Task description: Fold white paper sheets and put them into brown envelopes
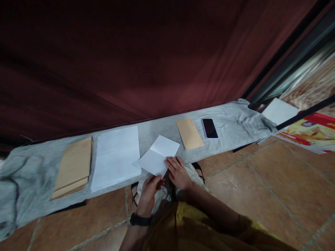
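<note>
A folded sheet of white paper [159, 155] lies askew near the cloth's front edge, a crease running across it. My left hand [149, 191], with a black watch on the wrist, pinches the paper's near corner between thumb and fingers. Against its right edge rests my right hand [180, 174], fingers stretched out and lying flat on the paper. To the left is a stack of white paper sheets [117, 157]. On the right side a single brown envelope [190, 134] lies flat.
Grey cloth [230, 122] covers the long narrow surface, with bunched folds at both ends. A stack of brown envelopes [74, 162] lies far left; a phone [209, 128] lies right. Behind hangs a dark red curtain [157, 69]. A printed box [311, 130] sits at right on the tiled floor.
</note>
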Tool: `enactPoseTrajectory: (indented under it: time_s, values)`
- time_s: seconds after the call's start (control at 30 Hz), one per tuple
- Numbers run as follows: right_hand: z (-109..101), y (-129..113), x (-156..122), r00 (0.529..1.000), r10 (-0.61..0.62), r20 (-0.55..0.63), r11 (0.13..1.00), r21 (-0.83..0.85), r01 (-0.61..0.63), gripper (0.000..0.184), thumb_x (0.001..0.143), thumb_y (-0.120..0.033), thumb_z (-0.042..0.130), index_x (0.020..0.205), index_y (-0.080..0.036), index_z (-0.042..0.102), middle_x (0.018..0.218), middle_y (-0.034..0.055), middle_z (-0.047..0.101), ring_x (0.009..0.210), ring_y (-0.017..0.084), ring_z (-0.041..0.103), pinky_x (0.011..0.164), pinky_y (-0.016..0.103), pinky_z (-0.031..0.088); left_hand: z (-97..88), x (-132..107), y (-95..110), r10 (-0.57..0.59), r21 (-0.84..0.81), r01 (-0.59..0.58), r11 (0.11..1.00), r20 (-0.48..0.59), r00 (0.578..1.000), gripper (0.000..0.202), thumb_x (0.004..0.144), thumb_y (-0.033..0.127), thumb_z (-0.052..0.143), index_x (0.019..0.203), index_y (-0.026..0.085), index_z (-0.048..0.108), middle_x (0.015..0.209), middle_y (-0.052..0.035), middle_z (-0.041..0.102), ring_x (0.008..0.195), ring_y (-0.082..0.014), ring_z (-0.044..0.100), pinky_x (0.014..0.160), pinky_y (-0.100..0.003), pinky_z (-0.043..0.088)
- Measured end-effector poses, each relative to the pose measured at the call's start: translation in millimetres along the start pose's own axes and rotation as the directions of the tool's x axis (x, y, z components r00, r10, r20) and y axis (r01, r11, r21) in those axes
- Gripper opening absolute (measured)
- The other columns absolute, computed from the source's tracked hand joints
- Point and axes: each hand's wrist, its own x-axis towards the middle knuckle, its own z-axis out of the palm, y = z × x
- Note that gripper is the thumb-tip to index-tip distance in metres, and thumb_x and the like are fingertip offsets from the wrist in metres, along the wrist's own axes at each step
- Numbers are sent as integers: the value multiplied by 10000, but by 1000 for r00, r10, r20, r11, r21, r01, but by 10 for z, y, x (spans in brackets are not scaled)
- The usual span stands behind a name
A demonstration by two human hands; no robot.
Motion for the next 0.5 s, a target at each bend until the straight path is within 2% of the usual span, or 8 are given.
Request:
enactPoseTrajectory:
  time_s: [0.27, 0.37, 0.5]
  values:
    - [-55, -25, 5, 999, -33, -4, 999, -7, 33, 538, 979, -264, 502, 1504, -161, 452, 1577, 118, 425, 1462, 266, 370, 1236, 529, 233, -41, 139, -28, 77, -28, -78, 997, -10, 997, 480, 580, 385, 790, 983, 156, 668, 769, -35, 735, 648, -175, 675, 630, -296, 515]
    - [-99, -15, 21, 999, -45, -21, 999, 7, 45, 499, 1019, -314, 459, 1499, -179, 461, 1575, 103, 431, 1461, 251, 372, 1235, 521, 233, -59, 276, -38, 162, 15, -161, 987, -23, 987, 459, 609, 361, 757, 1016, 175, 656, 788, -14, 727, 617, -146, 637, 595, -274, 501]
    - [-129, 27, 59, 999, 0, -37, 1000, -10, 0, 485, 1054, -366, 401, 1504, -194, 453, 1579, 87, 428, 1471, 242, 358, 1233, 513, 236, -128, 500, -7, 287, 134, -287, 949, 18, 958, 440, 668, 370, 689, 1066, 193, 635, 943, -56, 744, 729, -177, 673, 618, -295, 541]
